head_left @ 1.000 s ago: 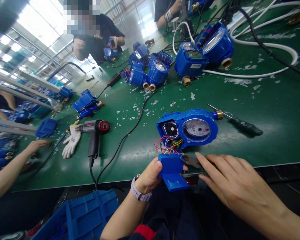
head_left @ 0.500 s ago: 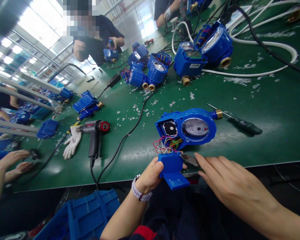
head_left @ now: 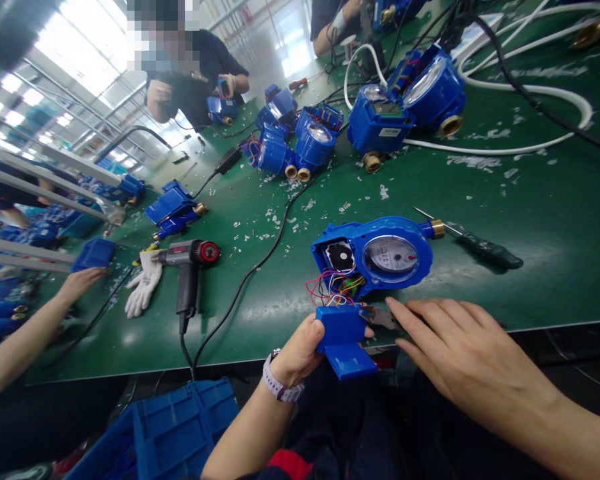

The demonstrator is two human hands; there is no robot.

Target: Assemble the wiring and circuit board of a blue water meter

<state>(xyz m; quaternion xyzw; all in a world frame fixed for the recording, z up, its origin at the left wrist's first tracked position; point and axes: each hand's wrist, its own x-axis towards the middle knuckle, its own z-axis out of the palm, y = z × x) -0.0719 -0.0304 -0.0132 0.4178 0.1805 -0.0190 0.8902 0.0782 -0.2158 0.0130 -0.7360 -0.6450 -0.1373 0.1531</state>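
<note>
A blue water meter (head_left: 380,257) with a round dial lies near the front edge of the green table (head_left: 530,200), its side open with coloured wires (head_left: 333,288) spilling out. My left hand (head_left: 296,353) grips a small blue cover box (head_left: 343,337) joined to those wires, at the table edge. My right hand (head_left: 457,353) lies flat with fingers stretched out, its fingertips on a pair of metal pliers (head_left: 380,316) lying beside the box.
A black-handled screwdriver (head_left: 480,247) lies right of the meter. A heat gun (head_left: 187,273) with a black cord and a white glove (head_left: 143,288) lie to the left. More blue meters (head_left: 405,100) and white hose sit farther back. Other people work around the table. A blue crate (head_left: 170,433) sits below.
My right hand has slid slightly left and forward over the pliers. At the far left, another person's hand has reached toward a blue part.
</note>
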